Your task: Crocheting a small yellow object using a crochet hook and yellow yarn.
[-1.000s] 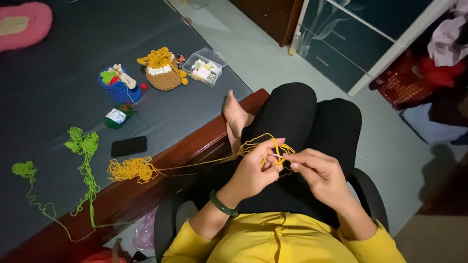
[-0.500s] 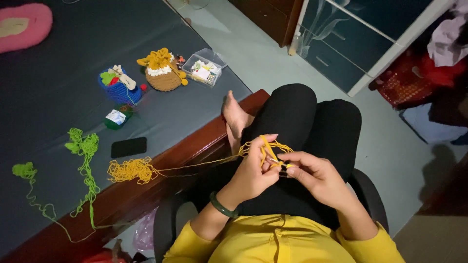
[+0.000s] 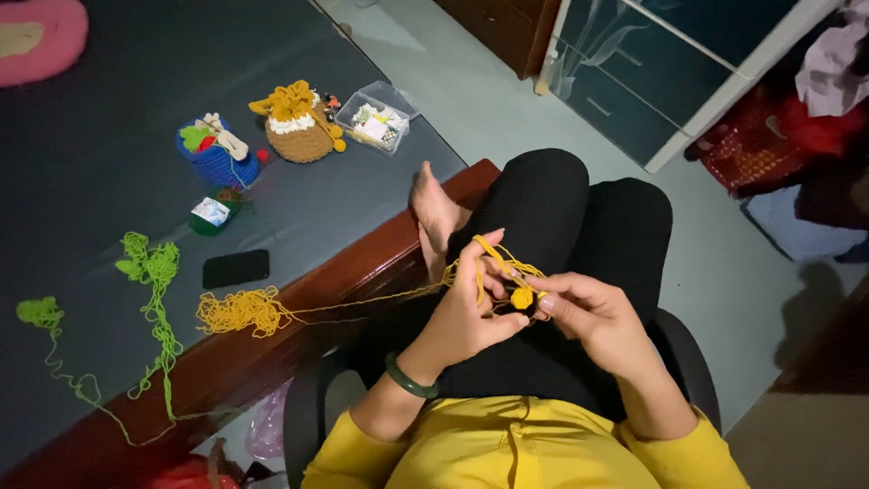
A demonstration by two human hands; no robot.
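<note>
The left hand (image 3: 466,312) is tensioning yellow yarn (image 3: 237,311) over its raised finger, while the right hand (image 3: 593,317) is pinching a small yellow crochet piece (image 3: 521,297). A stitch seems to be forming; the next loop probably needs steady tension.

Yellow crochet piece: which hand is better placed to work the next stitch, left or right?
Probably right. The right hand pinches the small yellow crochet piece at its fingertips. The left hand has the yellow yarn looped over its raised index finger, feeding from the yarn pile, so it looks tied up tensioning.
</note>
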